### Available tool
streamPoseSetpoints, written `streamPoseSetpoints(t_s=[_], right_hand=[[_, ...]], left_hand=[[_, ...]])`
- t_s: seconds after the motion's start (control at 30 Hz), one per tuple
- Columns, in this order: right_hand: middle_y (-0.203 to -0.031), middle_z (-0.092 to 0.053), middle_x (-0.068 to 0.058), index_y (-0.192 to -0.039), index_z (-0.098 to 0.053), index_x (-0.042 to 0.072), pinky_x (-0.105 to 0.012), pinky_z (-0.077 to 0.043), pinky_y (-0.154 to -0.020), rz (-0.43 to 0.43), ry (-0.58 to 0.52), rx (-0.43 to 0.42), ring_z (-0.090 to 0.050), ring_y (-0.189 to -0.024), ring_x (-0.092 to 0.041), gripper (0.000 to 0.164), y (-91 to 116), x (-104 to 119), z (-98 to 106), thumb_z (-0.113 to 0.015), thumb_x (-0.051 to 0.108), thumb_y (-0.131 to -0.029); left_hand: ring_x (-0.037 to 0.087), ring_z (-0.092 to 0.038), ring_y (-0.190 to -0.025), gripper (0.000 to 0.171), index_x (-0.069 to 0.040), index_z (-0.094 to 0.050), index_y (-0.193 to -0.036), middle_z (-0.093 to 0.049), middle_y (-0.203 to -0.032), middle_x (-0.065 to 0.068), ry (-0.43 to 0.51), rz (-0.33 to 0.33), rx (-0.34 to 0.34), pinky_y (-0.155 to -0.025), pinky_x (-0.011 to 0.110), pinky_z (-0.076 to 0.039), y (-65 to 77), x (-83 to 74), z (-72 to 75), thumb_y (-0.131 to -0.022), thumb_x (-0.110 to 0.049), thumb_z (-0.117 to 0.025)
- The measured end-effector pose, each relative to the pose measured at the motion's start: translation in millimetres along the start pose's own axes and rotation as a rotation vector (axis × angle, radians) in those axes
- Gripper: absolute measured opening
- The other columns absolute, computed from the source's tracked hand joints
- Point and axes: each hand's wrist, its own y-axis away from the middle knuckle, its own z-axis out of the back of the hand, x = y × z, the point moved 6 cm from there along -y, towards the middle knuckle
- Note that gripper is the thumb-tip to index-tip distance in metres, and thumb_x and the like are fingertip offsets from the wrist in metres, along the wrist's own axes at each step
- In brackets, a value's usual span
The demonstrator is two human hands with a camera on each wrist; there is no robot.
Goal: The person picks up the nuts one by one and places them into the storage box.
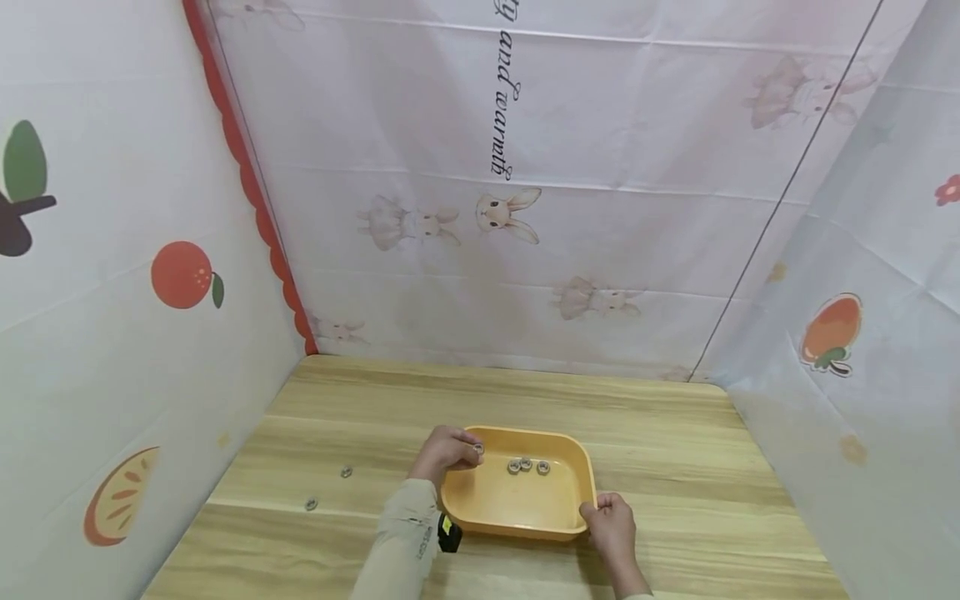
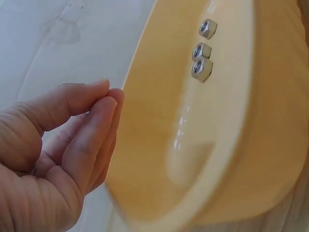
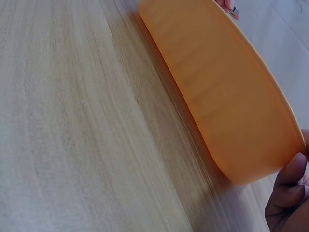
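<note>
A yellow plastic tray (image 1: 510,508) sits on the wooden table, its inside facing up. Over its left end, my left hand (image 1: 450,450) pinches a metal hex nut (image 1: 478,448) between thumb and fingertips; the right wrist view catches that nut (image 3: 235,10) too, while the fingers hide it in the left wrist view. Three more nuts (image 2: 202,69) lie on the tray floor, two of them side by side and touching. At the near right corner, my right hand (image 1: 611,529) grips the tray's rim, thumb on the inner side and fingers outside.
Two loose nuts, one farther back (image 1: 347,472) and one nearer (image 1: 312,504), lie on the table (image 1: 262,542) left of the tray. A black object (image 1: 449,533) with a yellow patch is beside the left sleeve. Printed cloth walls (image 1: 450,333) enclose the table's back and sides.
</note>
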Motion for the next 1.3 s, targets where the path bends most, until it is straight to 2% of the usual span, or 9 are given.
streamPoseSetpoints(t_s=[0.17,0.37,0.6,0.73,1.0,1.1,1.3], right_hand=[[-0.062,-0.045,-0.002,-0.088,-0.047,-0.003,-0.019,-0.037,-0.038,-0.007,-0.006,0.008,-0.044,-0.044,-0.012,0.017,-1,-1,-1,-0.058,0.001,-0.075],[-0.062,-0.046,-0.003,-0.090,-0.047,-0.004,-0.019,-0.037,-0.038,-0.014,-0.010,0.008,-0.043,-0.044,-0.012,0.018,-2,-1,-1,-0.058,0.000,-0.076],[-0.062,-0.046,-0.003,-0.090,-0.047,-0.004,-0.020,-0.037,-0.038,-0.021,-0.008,0.004,-0.044,-0.044,-0.012,0.019,-4,-2,-3,-0.058,0.001,-0.075],[-0.062,-0.046,-0.002,-0.090,-0.047,-0.003,-0.019,-0.036,-0.038,-0.029,-0.002,0.007,-0.044,-0.044,-0.012,0.019,-5,-1,-4,-0.058,0.001,-0.075],[-0.061,-0.045,-0.002,-0.088,-0.047,-0.003,-0.020,-0.036,-0.038,-0.013,-0.029,0.001,-0.044,-0.043,-0.012,0.018,-3,-1,-4,-0.058,0.001,-0.074],[-0.060,-0.045,-0.002,-0.087,-0.047,-0.002,-0.020,-0.036,-0.038,-0.008,-0.023,-0.004,-0.044,-0.042,-0.012,0.017,-3,-2,-4,-0.058,0.001,-0.074],[-0.060,-0.045,-0.002,-0.087,-0.047,-0.002,-0.019,-0.035,-0.037,0.004,-0.036,-0.005,-0.043,-0.043,-0.012,0.018,-4,-4,-5,-0.058,0.001,-0.073]], left_hand=[[0.019,-0.065,-0.069,0.027,0.009,-0.066,-0.098,-0.066,-0.080,0.010,-0.015,0.010,0.014,-0.072,0.040,-0.055,-5.1,-0.8,-7.2,-0.071,0.012,-0.069],[0.019,-0.065,-0.068,0.028,0.010,-0.066,-0.099,-0.066,-0.079,0.011,0.013,0.059,0.016,-0.067,0.036,-0.056,-15.4,5.7,-15.2,-0.071,0.014,-0.071],[0.020,-0.065,-0.064,0.024,0.010,-0.067,-0.092,-0.067,-0.076,0.013,0.009,0.089,0.005,-0.076,0.045,-0.053,-24.7,8.2,-23.2,-0.069,0.017,-0.070],[0.019,-0.064,-0.061,0.021,0.009,-0.068,-0.087,-0.067,-0.076,0.014,-0.010,0.109,-0.007,-0.076,0.046,-0.053,-28.6,9.8,-25.9,-0.069,0.019,-0.069],[0.019,-0.062,-0.061,0.026,0.006,-0.069,-0.091,-0.066,-0.076,0.009,-0.085,0.161,-0.062,-0.066,0.038,-0.056,-33.8,13.9,-32.7,-0.068,0.019,-0.070],[0.019,-0.062,-0.060,0.028,0.005,-0.070,-0.091,-0.066,-0.078,0.009,-0.084,0.178,-0.088,-0.063,0.037,-0.056,-36.6,17.4,-35.2,-0.067,0.019,-0.071],[0.019,-0.062,-0.059,0.032,0.006,-0.070,-0.090,-0.068,-0.081,0.011,-0.052,0.164,-0.133,-0.059,0.036,-0.056,-44.3,24.2,-39.0,-0.063,0.022,-0.072]])
